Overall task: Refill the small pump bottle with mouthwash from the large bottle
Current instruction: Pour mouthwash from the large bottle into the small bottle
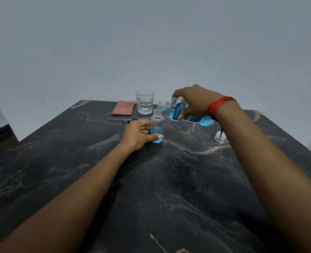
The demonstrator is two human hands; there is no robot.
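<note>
Pouring blue mouthwash, tilted large bottle (pixel 189 114), small bottle (pixel 157 128) part-filled

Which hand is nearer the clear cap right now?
Right. The right hand tips the large bottle just above and left of the cap; the left hand holds the small bottle farther left.

Large bottle (pixel 187 114) tilted, uncapped, blue; mouth over small bottle (pixel 157 128), upright, part-filled blue.

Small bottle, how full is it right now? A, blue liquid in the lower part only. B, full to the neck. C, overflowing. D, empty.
A: the small bottle holds blue liquid only in its lower part and is clear above, up to its open neck.
</note>
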